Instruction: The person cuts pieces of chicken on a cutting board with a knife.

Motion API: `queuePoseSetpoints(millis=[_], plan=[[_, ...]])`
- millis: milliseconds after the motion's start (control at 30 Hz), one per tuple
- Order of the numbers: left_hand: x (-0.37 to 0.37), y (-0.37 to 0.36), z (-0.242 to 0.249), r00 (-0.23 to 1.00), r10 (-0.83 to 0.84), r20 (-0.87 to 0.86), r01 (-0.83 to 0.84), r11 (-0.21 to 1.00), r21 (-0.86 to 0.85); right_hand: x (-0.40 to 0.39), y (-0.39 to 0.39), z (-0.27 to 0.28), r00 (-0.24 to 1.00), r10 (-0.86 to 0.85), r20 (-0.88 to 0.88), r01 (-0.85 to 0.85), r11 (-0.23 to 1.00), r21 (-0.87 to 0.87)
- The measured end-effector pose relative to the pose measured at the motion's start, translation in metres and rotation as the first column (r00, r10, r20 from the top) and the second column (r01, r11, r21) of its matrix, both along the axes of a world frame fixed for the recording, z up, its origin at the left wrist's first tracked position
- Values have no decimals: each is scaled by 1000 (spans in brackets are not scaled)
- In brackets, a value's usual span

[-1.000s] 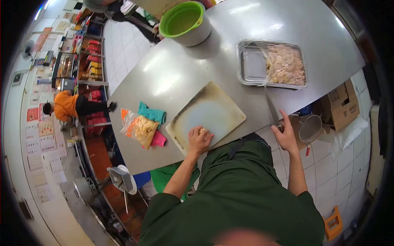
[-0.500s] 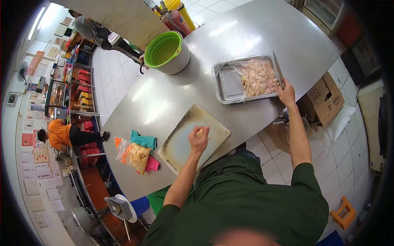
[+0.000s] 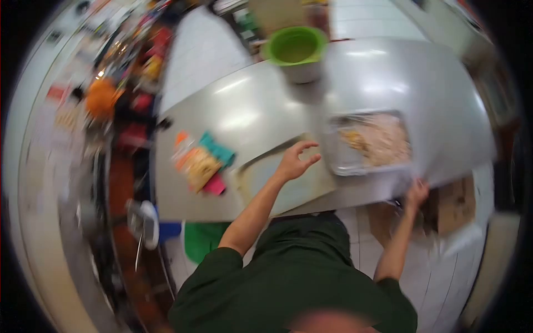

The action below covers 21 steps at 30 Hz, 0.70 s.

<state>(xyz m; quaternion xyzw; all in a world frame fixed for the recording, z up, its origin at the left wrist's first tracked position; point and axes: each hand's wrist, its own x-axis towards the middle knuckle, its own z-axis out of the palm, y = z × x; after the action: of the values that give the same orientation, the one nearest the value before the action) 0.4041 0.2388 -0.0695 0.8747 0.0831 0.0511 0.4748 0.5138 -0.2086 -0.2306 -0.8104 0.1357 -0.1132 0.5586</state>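
My left hand [image 3: 300,161] hovers above the pale cutting board [image 3: 264,176], fingers apart and with nothing in them. At the table's front edge, right of the board, my right hand [image 3: 417,192] is closed. Motion blur hides the blade of the knife it was gripping, and no knife shows on the table. Between and beyond the hands sits a metal tray [image 3: 333,152] with a clear plastic liner. Pale raw meat pieces [image 3: 386,139] fill its right part, with some yellowish bits at their left side.
A grey bucket [image 3: 304,73] holds a green colander [image 3: 297,47] at the far edge. Left of the board lie a bag of yellowish food [image 3: 201,168], a teal cloth [image 3: 217,149] and a pink one [image 3: 215,185]. A cardboard box [image 3: 456,208] stands below right. Someone in orange [image 3: 101,99] is far left.
My left hand has opened; the small pale piece it held is gone from it. My right hand has drawn back from the tray's corner to the table edge. The view has turned and blurred.
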Motion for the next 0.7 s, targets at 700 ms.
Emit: queuePoseSetpoints(millis=[700], plan=[[-192, 436, 18, 495, 565, -660, -348, 825, 445, -142, 139, 90, 971, 169, 168, -181, 982, 56]])
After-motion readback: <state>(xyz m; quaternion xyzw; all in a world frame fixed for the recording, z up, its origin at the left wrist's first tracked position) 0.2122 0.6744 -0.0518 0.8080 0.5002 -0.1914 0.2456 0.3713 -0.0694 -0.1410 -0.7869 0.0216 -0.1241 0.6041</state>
